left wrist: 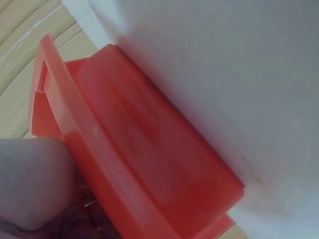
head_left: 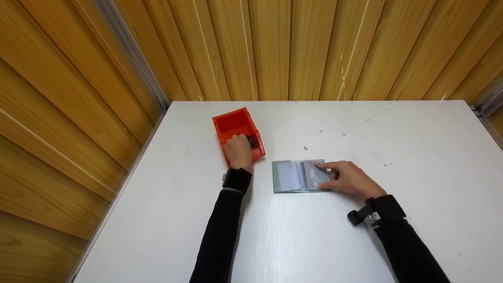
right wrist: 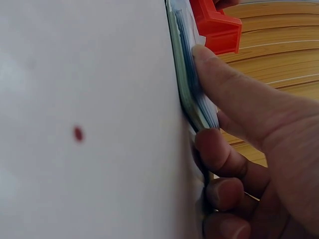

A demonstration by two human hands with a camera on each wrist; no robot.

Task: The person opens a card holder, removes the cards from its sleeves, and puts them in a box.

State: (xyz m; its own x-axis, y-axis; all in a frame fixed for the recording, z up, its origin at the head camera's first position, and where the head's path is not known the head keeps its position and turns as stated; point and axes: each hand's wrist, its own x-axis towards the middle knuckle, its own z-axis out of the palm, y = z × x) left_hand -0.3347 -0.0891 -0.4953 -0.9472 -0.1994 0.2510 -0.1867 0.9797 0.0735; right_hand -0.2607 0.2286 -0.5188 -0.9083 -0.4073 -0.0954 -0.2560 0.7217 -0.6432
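On the left, a red box (head_left: 231,121) is sitting on the white table (head_left: 165,220), and the left hand (head_left: 238,150) is resting inside it beside something dark (head_left: 250,140); its fingertips are hidden, so I cannot tell whether they are pinching anything. To the right, a small green booklet (head_left: 290,177) is lying open, the right hand (head_left: 349,179) pinching its right-hand edge. The left hand is apparently picking from the box; the next move probably calls for steadying the booklet while that hand is lifting clear.
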